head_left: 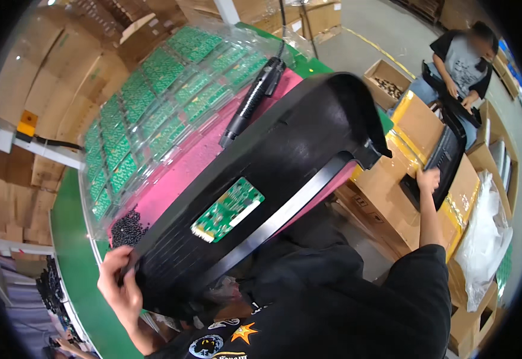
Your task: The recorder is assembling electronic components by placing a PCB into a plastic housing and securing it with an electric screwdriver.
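A large black plastic housing [285,137] lies slanted across the pink mat, its hollow side up. One green circuit board [229,210] rests inside it, near the slotted end. My left hand [122,281] grips the near left corner of this housing, thumb on one side and fingers on the other. Off to the right, my right hand [429,180] is closed on the edge of a second black plastic part [445,157], which lies on a cardboard box. Beyond the first housing, a black electric screwdriver [253,100] lies on the mat.
Clear trays of green circuit boards [153,99] cover the table's far side. Small black screws [128,228] lie heaped on the pink mat [174,179]. Taped cardboard boxes [386,191] and a white plastic bag [482,239] stand right. A co-worker [461,72] handles a black part beyond them.
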A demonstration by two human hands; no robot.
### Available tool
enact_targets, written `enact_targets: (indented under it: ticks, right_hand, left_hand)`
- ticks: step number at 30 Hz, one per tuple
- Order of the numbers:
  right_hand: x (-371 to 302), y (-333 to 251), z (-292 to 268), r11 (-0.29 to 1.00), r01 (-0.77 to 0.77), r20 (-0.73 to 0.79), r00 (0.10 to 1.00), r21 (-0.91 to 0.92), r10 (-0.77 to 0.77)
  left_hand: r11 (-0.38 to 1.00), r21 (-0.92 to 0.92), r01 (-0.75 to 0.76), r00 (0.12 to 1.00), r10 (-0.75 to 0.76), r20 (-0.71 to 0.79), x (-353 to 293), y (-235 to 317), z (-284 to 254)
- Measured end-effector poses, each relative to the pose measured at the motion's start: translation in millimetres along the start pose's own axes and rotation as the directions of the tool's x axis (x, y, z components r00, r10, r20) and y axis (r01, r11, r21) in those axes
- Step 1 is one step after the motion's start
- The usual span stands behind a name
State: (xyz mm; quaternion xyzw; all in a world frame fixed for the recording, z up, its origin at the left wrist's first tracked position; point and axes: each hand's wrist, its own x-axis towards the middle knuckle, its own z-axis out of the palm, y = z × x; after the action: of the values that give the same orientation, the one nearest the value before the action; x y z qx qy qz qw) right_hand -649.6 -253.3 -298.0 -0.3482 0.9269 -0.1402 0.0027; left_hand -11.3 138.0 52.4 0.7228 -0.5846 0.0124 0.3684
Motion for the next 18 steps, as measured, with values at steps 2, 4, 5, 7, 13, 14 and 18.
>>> enact_targets:
  ticks: [2,4,5,7,13,14,18]
  right_hand:
    - [-11,10,4,0.998,0.03,-0.023,0.999,0.059,-0.029]
    - [-12,6,-2,1.0,0.018,0.005,1.0,0.011,-0.018]
    - [-8,13,-2,1.0,0.021,-0.008,1.0,-0.021,-0.021]
    - [-4,12,-2,0.995,0.042,-0.016,0.999,-0.088,-0.044]
    - [13,16,15,0.959,0.181,0.008,0.983,-0.217,-0.184]
    - [22,19,18,0.937,0.23,0.035,0.973,-0.262,-0.229]
    - [41,25,10,0.894,0.355,0.103,0.935,-0.275,-0.339]
  left_hand:
    - [0.997,-0.068,0.019,0.989,-0.029,-0.147,-33,-7,-19]
    - [0.988,0.096,0.122,0.903,-0.07,-0.425,-59,-17,-31]
    - [0.972,0.15,0.184,0.862,-0.086,-0.5,-77,-35,-43]
    - [0.945,-0.121,0.303,0.621,-0.292,-0.727,-92,-45,-48]
    - [0.599,-0.801,-0.004,0.432,-0.721,-0.542,-147,-48,-76]
    - [0.615,-0.788,-0.037,0.419,-0.706,-0.57,-129,-39,-69]
    - [0.385,-0.919,-0.084,0.369,-0.845,-0.387,-141,-64,-97]
